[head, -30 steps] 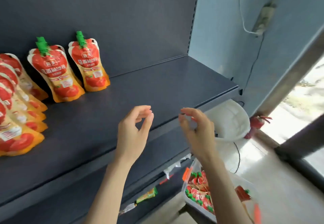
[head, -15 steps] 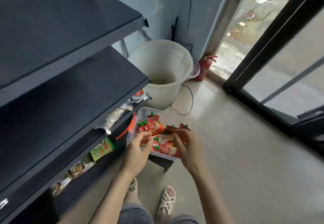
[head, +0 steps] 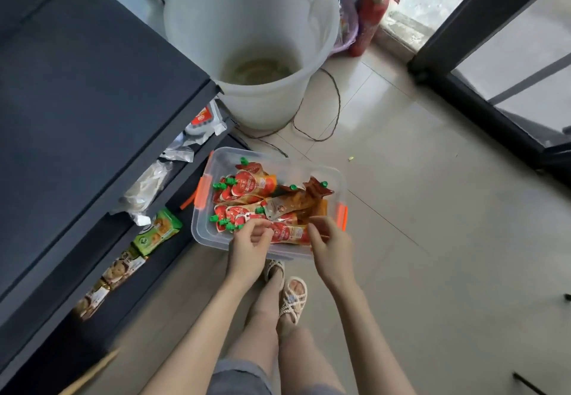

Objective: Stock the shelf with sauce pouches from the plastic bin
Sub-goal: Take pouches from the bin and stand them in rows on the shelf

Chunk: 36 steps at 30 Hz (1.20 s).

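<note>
Nearest pouch (head: 289,234) lies crosswise at the bin's (head: 205,234) near edge, long axis left-right, between left grip (head: 250,246) and right grip (head: 332,249), both curled over its ends (can't tell if either's pinching).

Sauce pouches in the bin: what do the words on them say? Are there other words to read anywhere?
Red sauce pouches: white lettering, too blurred to read.
Brown pouch: round logo, too small to read.
Green packet on the lower shelf: print too blurred.
Red-and-white packet: too blurred.
No text here can be read.
</note>
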Tool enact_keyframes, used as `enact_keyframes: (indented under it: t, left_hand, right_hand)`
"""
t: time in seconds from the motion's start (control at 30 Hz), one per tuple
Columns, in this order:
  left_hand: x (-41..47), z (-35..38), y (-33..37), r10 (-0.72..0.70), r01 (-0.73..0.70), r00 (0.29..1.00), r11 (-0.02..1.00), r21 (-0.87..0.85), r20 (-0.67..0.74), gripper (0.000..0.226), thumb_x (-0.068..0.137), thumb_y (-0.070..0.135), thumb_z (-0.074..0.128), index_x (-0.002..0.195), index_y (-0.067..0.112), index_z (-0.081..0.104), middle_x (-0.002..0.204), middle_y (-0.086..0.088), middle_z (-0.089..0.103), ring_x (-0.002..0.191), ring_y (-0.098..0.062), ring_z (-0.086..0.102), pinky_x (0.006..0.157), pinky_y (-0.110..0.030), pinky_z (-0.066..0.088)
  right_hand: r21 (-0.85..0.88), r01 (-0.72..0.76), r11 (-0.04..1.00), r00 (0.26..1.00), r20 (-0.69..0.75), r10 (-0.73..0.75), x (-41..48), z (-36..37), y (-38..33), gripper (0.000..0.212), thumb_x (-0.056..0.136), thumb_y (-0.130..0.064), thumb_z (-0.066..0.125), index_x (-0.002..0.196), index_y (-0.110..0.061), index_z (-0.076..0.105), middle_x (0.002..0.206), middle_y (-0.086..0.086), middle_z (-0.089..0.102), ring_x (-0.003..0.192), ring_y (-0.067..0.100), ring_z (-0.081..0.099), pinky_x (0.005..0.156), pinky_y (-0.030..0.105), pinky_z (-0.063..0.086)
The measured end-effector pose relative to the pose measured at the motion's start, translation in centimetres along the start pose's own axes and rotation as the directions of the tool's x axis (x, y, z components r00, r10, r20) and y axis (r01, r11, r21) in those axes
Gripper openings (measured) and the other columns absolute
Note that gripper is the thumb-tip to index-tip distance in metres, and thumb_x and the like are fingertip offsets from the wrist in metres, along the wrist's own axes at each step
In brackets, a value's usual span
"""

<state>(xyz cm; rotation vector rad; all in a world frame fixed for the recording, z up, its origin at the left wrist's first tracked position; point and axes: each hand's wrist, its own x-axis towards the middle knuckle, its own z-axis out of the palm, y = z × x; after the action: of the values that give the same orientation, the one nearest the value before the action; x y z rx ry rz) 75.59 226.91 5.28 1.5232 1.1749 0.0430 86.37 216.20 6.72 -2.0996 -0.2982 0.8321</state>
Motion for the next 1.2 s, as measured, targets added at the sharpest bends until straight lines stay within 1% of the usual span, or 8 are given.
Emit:
enact_keyframes:
  t: [0.2,0.33,0.57,0.7,0.8,0.9,1.03,1.2]
  left_hand:
    - [10.2,3.1,-5.0,-0.145,0.144,0.988,0.989,0.013,0.045,0.013,0.091,0.015,0.057,0.105,0.015,0.058,0.097,0.004,0.061,0.098,-0.015,0.059,0.071,-0.013,0.042]
    - [16.1,5.1,-8.1,-0.224,0.224,0.968,0.975,0.012,0.112,0.032,0.089,0.016,0.062,0.119,0.011,0.053,0.107,-0.002,0.059,0.098,-0.015,0.058,0.067,-0.01,0.042]
    - [23.3,7.8,-12.4,-0.107,0.109,0.953,0.994,0.008,0.282,0.056,0.081,0.012,0.071,0.132,0.021,0.049,0.133,0.002,0.05,0.115,-0.011,0.05,0.089,-0.016,0.043]
    - [25.9,8.7,-14.1,-0.011,0.02,0.96,0.999,-0.029,0.281,0.036,0.083,0.007,0.067,0.118,0.016,0.061,0.125,-0.006,0.059,0.118,-0.017,0.053,0.096,-0.02,0.046]
    - [26.8,8.8,-13.9,0.016,0.001,0.972,0.997,-0.074,0.234,0.024,0.086,0.003,0.062,0.105,0.016,0.065,0.111,-0.003,0.064,0.109,-0.009,0.057,0.094,-0.019,0.047]
    - [27.1,8.7,-12.9,0.087,-0.066,0.978,0.991,-0.115,0.191,0.02,0.087,-0.002,0.057,0.1,0.012,0.063,0.093,0.008,0.065,0.087,0.009,0.061,0.081,-0.012,0.047]
    - [27.0,8.0,-11.6,0.107,-0.085,0.988,0.979,-0.186,0.114,0.019,0.091,0.003,0.054,0.108,0.009,0.062,0.092,0.009,0.064,0.083,0.01,0.061,0.073,-0.01,0.046]
    - [24.3,8.0,-12.1,-0.016,0.053,0.993,0.943,-0.329,0.116,0.016,0.092,0.009,0.054,0.104,0.015,0.064,0.095,0.006,0.068,0.091,-0.002,0.065,0.08,-0.018,0.05]
  right_hand:
    - [0.012,-0.161,0.987,0.987,-0.013,0.162,8.3,4.7,5.8,0.012,0.092,-0.016,0.056,0.1,-0.014,0.065,0.09,-0.009,0.064,0.088,0.008,0.06,0.074,0.013,0.044]
    - [0.021,-0.255,0.967,0.967,-0.005,0.255,13.1,7.6,9.8,0.02,0.09,-0.018,0.059,0.109,-0.013,0.062,0.097,-0.006,0.064,0.091,0.009,0.06,0.085,0.025,0.049]
    - [0.057,-0.243,0.968,0.969,0.061,0.239,19.7,11.0,15.2,0.054,0.086,-0.022,0.067,0.135,-0.017,0.046,0.137,0.0,0.053,0.125,0.012,0.048,0.106,0.028,0.038]
    - [0.085,-0.163,0.983,0.986,0.038,0.16,21.5,11.7,16.1,0.028,0.085,-0.023,0.068,0.112,-0.02,0.064,0.11,-0.005,0.067,0.105,0.006,0.06,0.093,0.025,0.048]
    - [0.153,-0.115,0.981,0.993,0.013,0.114,22.5,11.9,15.8,0.015,0.08,-0.019,0.073,0.095,-0.022,0.07,0.086,-0.017,0.068,0.087,-0.003,0.061,0.08,0.016,0.047]
    - [0.162,-0.062,0.985,0.997,-0.029,0.068,23.3,12.2,15.4,0.009,0.078,-0.02,0.075,0.086,-0.018,0.072,0.08,-0.014,0.067,0.082,0.001,0.061,0.078,0.02,0.047]
    - [0.277,-0.017,0.961,0.996,-0.083,0.041,23.7,12.4,14.5,0.008,0.079,-0.018,0.074,0.084,-0.012,0.072,0.08,-0.002,0.069,0.08,0.01,0.063,0.076,0.028,0.05]
    - [0.404,-0.381,0.831,0.915,0.294,0.277,21.9,12.5,14.6,0.015,0.089,-0.027,0.061,0.096,-0.017,0.07,0.093,-0.001,0.074,0.093,0.014,0.069,0.085,0.031,0.056]
